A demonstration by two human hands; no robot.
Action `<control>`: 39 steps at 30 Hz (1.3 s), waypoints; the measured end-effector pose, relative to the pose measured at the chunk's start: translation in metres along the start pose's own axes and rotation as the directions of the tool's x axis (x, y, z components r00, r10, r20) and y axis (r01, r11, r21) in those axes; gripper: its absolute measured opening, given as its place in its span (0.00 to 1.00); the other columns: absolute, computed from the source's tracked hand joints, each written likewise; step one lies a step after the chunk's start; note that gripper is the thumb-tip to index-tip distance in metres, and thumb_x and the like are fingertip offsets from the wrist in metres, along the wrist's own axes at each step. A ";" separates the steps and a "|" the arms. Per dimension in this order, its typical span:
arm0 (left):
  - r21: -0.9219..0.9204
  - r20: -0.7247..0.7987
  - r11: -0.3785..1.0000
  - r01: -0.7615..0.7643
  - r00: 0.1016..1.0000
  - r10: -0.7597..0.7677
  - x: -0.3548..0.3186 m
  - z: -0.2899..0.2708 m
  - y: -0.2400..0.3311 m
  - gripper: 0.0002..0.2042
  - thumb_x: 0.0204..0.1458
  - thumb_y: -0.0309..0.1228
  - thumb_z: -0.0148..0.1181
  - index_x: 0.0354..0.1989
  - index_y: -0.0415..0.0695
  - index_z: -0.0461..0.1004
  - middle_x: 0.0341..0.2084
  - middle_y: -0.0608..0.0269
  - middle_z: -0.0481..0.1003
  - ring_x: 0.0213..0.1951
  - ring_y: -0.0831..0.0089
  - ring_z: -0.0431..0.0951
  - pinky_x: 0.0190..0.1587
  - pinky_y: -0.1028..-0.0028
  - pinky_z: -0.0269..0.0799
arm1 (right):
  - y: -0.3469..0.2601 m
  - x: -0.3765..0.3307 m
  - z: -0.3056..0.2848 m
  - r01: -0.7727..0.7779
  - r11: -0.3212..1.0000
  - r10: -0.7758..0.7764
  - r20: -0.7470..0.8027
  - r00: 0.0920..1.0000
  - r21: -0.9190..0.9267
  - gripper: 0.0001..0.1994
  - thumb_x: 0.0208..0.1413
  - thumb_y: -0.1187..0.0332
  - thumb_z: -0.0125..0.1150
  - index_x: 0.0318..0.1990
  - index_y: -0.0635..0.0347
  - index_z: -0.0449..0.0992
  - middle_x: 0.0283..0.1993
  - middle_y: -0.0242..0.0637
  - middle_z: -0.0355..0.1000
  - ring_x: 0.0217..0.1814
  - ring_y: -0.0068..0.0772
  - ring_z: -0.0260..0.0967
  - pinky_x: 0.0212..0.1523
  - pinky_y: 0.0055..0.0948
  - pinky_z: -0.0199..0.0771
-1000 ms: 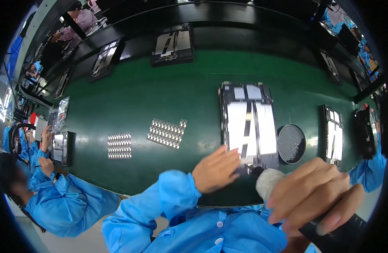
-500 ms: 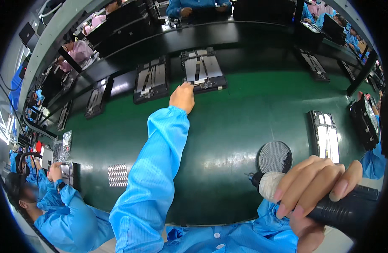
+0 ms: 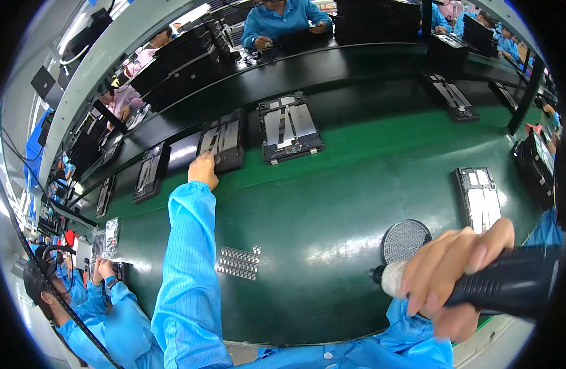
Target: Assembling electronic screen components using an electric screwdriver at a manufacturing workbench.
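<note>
Hands apart: the left hand point(image 3: 203, 170), stretched far across the green bench point(image 3: 332, 203), now rests its fingers on the near edge of a dark flat tray point(image 3: 223, 142), one tray left of the one point(image 3: 289, 126) it touched half a second ago. The right hand point(image 3: 450, 277) stays clamped on a black matte driver point(image 3: 510, 284). Trays look rigid, with silvery panels; a perforated round disc point(image 3: 406, 240) and a studded strip, possibly screws point(image 3: 238, 263), lie nearer

A green belt point(image 3: 332, 203) fills mid-frame under a black shelf point(image 3: 332, 74). Black trays point(image 3: 223, 144) hold silver-grey panels point(image 3: 289, 123). At lower right sits a black tool point(image 3: 510, 283) with a white tip point(image 3: 393, 278), beside a grey meshed disc point(image 3: 406, 240). Sleeves point(image 3: 187, 270) are bright blue; at lower centre, a silver dotted sheet point(image 3: 238, 263).
</note>
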State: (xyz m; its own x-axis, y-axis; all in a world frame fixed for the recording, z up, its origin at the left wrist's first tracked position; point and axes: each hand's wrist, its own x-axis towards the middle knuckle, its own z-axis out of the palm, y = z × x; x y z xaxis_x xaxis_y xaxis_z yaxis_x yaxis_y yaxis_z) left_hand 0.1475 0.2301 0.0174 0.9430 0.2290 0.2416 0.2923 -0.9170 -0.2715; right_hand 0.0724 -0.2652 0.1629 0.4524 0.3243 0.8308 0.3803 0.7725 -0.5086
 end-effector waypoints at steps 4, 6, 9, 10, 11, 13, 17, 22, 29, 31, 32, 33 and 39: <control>-0.128 -0.358 0.992 0.004 0.932 -0.050 -0.021 -0.062 0.008 0.15 0.29 0.26 0.58 0.31 0.43 0.77 0.28 0.53 0.77 0.33 0.53 0.77 0.38 0.60 0.71 | -0.009 -0.003 0.016 -0.091 0.979 0.015 -0.382 0.924 -0.182 0.21 0.46 0.77 0.64 0.41 0.60 0.55 0.18 0.35 0.64 0.15 0.29 0.65 0.20 0.30 0.72; -0.114 -0.501 0.993 -0.030 0.865 -0.032 -0.035 -0.093 0.009 0.14 0.29 0.28 0.58 0.30 0.45 0.77 0.24 0.54 0.77 0.29 0.54 0.77 0.35 0.61 0.72 | -0.008 -0.004 0.017 -0.065 0.979 -0.024 -0.425 0.905 -0.193 0.21 0.47 0.76 0.63 0.42 0.61 0.54 0.17 0.34 0.63 0.15 0.29 0.65 0.21 0.30 0.72; -0.247 -0.611 0.969 0.011 0.774 -0.164 -0.074 -0.137 0.014 0.13 0.30 0.26 0.59 0.30 0.47 0.78 0.22 0.53 0.77 0.27 0.55 0.78 0.35 0.64 0.74 | -0.021 0.002 0.006 -0.183 0.960 0.110 -0.313 0.943 -0.213 0.22 0.49 0.77 0.60 0.46 0.60 0.52 0.18 0.32 0.61 0.18 0.31 0.66 0.28 0.32 0.73; -0.287 -0.643 0.958 -0.022 0.745 -0.176 -0.089 -0.143 0.012 0.13 0.30 0.24 0.58 0.30 0.45 0.78 0.24 0.52 0.78 0.28 0.56 0.79 0.35 0.66 0.74 | -0.016 -0.007 0.000 -0.108 0.987 0.055 -0.378 0.924 -0.121 0.24 0.50 0.77 0.61 0.48 0.60 0.52 0.19 0.33 0.63 0.19 0.32 0.67 0.28 0.33 0.73; -0.334 -0.670 0.941 -0.056 0.716 -0.196 -0.104 -0.145 0.014 0.13 0.31 0.22 0.57 0.31 0.44 0.78 0.26 0.52 0.78 0.29 0.56 0.79 0.34 0.67 0.74 | -0.017 -0.009 -0.023 -0.078 0.989 0.057 -0.161 0.985 -0.126 0.24 0.52 0.75 0.60 0.50 0.61 0.51 0.20 0.36 0.66 0.20 0.33 0.68 0.28 0.34 0.73; -0.302 -0.700 0.930 -0.211 0.711 -0.065 -0.139 -0.168 0.044 0.13 0.32 0.19 0.57 0.31 0.40 0.77 0.28 0.52 0.78 0.29 0.58 0.79 0.34 0.70 0.73 | 0.011 -0.008 -0.035 0.126 0.898 -0.172 -0.073 0.982 -0.421 0.26 0.51 0.70 0.59 0.53 0.72 0.56 0.25 0.42 0.70 0.23 0.33 0.71 0.30 0.31 0.75; -0.231 -0.727 0.849 -0.474 0.664 0.173 -0.183 -0.176 0.109 0.17 0.28 0.22 0.63 0.33 0.39 0.76 0.29 0.54 0.78 0.32 0.58 0.79 0.36 0.68 0.72 | 0.010 0.009 -0.019 -0.331 0.881 0.096 -0.557 0.825 -0.339 0.21 0.49 0.75 0.58 0.51 0.71 0.63 0.25 0.42 0.69 0.20 0.30 0.70 0.23 0.28 0.73; -0.300 -0.431 0.745 -0.596 0.781 0.451 -0.245 -0.173 0.169 0.23 0.27 0.27 0.59 0.39 0.37 0.75 0.41 0.54 0.77 0.42 0.59 0.77 0.42 0.63 0.65 | 0.022 -0.042 -0.068 -0.400 0.868 0.142 -0.623 0.769 -0.296 0.11 0.44 0.77 0.69 0.29 0.64 0.70 0.18 0.34 0.70 0.15 0.22 0.67 0.16 0.20 0.66; -0.600 -0.286 0.549 -0.582 0.797 0.533 -0.299 -0.142 0.232 0.25 0.31 0.31 0.71 0.42 0.36 0.74 0.46 0.53 0.74 0.55 0.54 0.70 0.58 0.43 0.51 | 0.039 -0.064 -0.086 -0.430 0.826 0.105 -0.651 0.752 -0.363 0.10 0.45 0.78 0.68 0.28 0.63 0.70 0.17 0.32 0.69 0.15 0.19 0.66 0.15 0.18 0.65; -0.646 -0.281 0.515 -0.564 0.802 0.527 -0.305 -0.137 0.245 0.26 0.32 0.33 0.72 0.42 0.36 0.74 0.47 0.53 0.74 0.56 0.53 0.69 0.59 0.40 0.48 | 0.041 -0.066 -0.086 -0.441 0.827 0.127 -0.648 0.751 -0.349 0.10 0.44 0.79 0.68 0.28 0.63 0.69 0.17 0.31 0.69 0.15 0.19 0.66 0.16 0.18 0.65; -0.660 -0.275 0.537 -0.525 0.834 0.478 -0.306 -0.137 0.251 0.25 0.33 0.32 0.72 0.43 0.36 0.73 0.47 0.52 0.74 0.57 0.53 0.68 0.59 0.39 0.46 | 0.043 -0.065 -0.085 -0.439 0.824 0.125 -0.642 0.757 -0.358 0.10 0.44 0.79 0.68 0.28 0.63 0.70 0.17 0.31 0.69 0.15 0.19 0.66 0.16 0.18 0.64; -0.675 -0.271 0.552 -0.490 0.860 0.432 -0.305 -0.137 0.257 0.25 0.34 0.31 0.71 0.43 0.36 0.73 0.47 0.52 0.74 0.57 0.54 0.68 0.60 0.39 0.45 | 0.045 -0.065 -0.085 -0.439 0.818 0.119 -0.638 0.761 -0.371 0.10 0.44 0.79 0.68 0.28 0.64 0.70 0.17 0.31 0.69 0.15 0.19 0.66 0.16 0.18 0.64; -0.744 -0.346 0.444 -0.500 0.856 0.385 -0.291 -0.139 0.266 0.17 0.35 0.24 0.68 0.38 0.38 0.76 0.43 0.55 0.76 0.51 0.58 0.74 0.56 0.44 0.56 | 0.051 -0.066 -0.091 -0.472 0.796 0.171 -0.606 0.777 -0.380 0.09 0.45 0.77 0.68 0.29 0.65 0.71 0.18 0.31 0.69 0.16 0.19 0.67 0.16 0.18 0.63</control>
State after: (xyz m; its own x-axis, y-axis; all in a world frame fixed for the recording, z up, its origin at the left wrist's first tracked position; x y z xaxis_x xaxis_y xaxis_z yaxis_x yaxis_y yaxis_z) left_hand -0.0714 -0.1264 0.0046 0.8643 -0.2701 0.4243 -0.4605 -0.7643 0.4514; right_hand 0.1355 -0.2970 0.0617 0.9053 0.0531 0.4214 0.3959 0.2539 -0.8825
